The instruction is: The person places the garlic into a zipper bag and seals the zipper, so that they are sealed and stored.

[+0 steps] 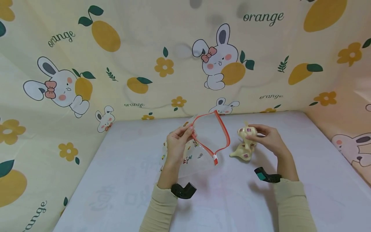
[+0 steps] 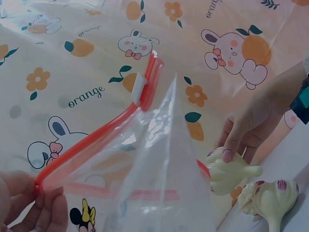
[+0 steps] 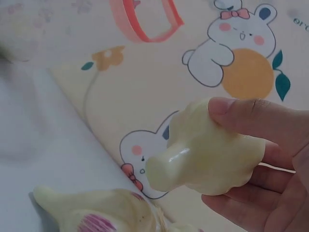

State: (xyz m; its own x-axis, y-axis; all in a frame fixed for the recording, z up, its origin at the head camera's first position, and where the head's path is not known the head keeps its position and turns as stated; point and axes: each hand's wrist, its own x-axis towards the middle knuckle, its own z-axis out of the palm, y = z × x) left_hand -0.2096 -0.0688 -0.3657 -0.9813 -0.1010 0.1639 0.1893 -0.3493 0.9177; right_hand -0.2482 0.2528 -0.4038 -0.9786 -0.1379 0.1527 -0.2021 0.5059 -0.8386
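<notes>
A clear zip bag (image 1: 197,162) with a red rim, a white slider and small cartoon prints hangs open-mouthed left of centre. My left hand (image 1: 177,143) pinches its red rim between thumb and fingers. To the right, my right hand (image 1: 271,138) holds a pale garlic bulb (image 1: 245,131) with purple patches, thumb on one side and fingers on the other. In the right wrist view this held garlic bulb (image 3: 207,152) looks smooth and glossy, its stem pointing left. More garlic (image 1: 242,154) lies on the table just below it; a bit of twine shows beside it.
A white-covered table (image 1: 121,167) spreads under both hands. Behind it rises a cloth backdrop (image 1: 179,29) printed with rabbits and oranges. Each wrist wears a black camera, the left camera (image 1: 184,190) and the right camera (image 1: 268,176).
</notes>
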